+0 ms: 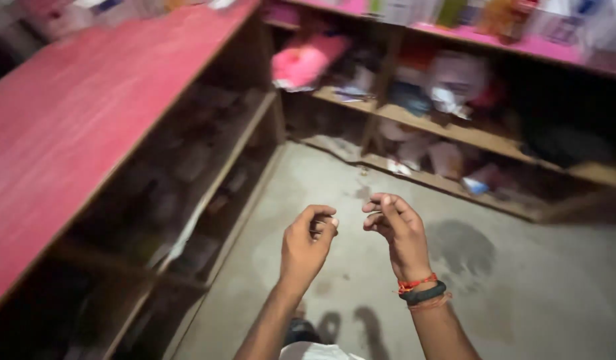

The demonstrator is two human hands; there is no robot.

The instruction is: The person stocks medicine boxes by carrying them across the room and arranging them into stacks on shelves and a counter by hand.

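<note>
My left hand (308, 243) and my right hand (393, 230) are raised side by side over the concrete floor, a small gap between them. The fingers of both are curled in, with fingertips pinched toward the thumbs. Whether something thin sits between the fingertips is too small and blurred to tell. A red thread and a dark band (422, 291) circle my right wrist. Nothing else touches either hand.
A long pink-topped wooden counter (74, 127) runs along the left, with cluttered shelves (208, 180) under it. Another pink-topped shelf unit (468, 133) crosses the back, stuffed with packets and a pink bundle (301, 63). The grey floor (521, 287) has a dark stain.
</note>
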